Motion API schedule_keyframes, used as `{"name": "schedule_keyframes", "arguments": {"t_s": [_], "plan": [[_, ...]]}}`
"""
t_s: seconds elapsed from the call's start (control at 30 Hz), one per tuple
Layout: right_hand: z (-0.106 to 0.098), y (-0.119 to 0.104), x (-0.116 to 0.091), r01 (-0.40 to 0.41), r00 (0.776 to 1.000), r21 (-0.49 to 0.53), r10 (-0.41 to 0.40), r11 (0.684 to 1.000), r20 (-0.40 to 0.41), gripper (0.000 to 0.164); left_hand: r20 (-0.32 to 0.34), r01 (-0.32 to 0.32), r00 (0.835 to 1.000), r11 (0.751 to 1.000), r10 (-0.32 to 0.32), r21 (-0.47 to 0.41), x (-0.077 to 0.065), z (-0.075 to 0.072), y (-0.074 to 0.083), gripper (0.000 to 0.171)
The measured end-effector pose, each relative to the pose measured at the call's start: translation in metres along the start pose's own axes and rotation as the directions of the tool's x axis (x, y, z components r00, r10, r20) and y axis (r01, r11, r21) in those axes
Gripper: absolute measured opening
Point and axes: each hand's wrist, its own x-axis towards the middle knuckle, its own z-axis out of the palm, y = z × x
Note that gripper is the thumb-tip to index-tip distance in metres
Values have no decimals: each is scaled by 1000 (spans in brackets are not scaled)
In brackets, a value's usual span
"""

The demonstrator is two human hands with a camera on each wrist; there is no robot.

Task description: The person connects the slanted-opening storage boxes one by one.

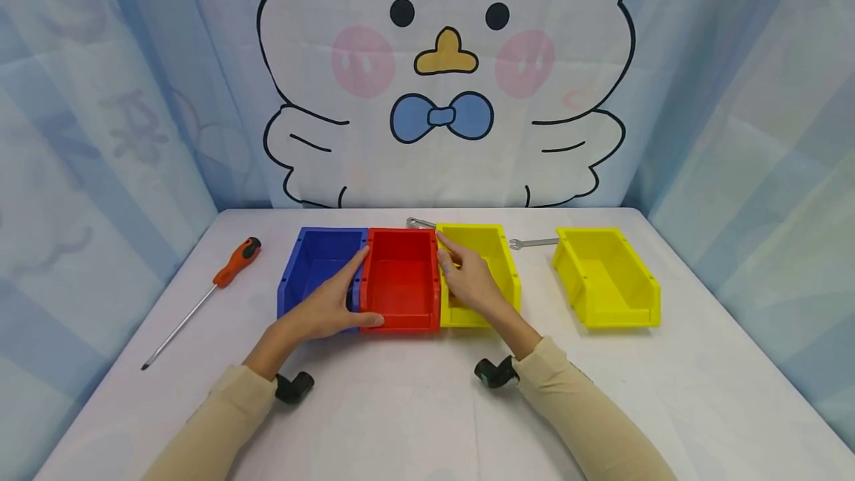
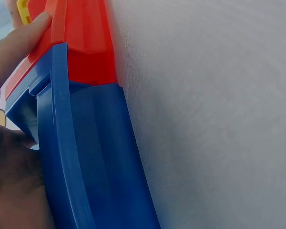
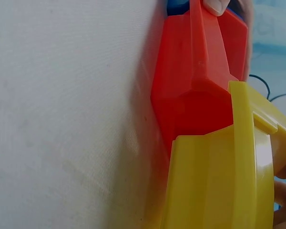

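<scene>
Three plastic bins stand side by side: a blue bin (image 1: 322, 262), a red bin (image 1: 401, 280) and a yellow bin (image 1: 494, 243). My left hand (image 1: 323, 309) holds the red bin at its left side, thumb on the front rim, fingers along the wall shared with the blue bin. In the left wrist view the thumb (image 2: 24, 43) lies on red plastic. My right hand (image 1: 473, 280) reaches over the yellow bin and grips its left wall, beside the red bin. The yellow bin's front (image 3: 205, 181) hides part of those fingers in the right wrist view.
Apart on the right stands another yellow bin (image 1: 611, 273). A wrench (image 1: 534, 243) lies to its left, and another wrench (image 1: 419, 223) shows behind the row, partly hidden. On the left lies an orange-handled screwdriver (image 1: 234, 264). A printed curtain (image 1: 441, 169) hangs behind the table.
</scene>
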Motion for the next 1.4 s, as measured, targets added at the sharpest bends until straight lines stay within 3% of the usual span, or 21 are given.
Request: {"name": "schedule_keyframes", "arguments": {"t_s": [1.07, 1.4], "plan": [[5, 4, -1, -37, 999, 9, 37, 999, 7, 53, 5, -22, 1000, 1000, 22, -3, 1, -1, -2, 123], [7, 7, -2, -10, 1000, 4, 10, 1000, -2, 53, 5, -21, 1000, 1000, 21, -7, 1, -1, -1, 123]]}}
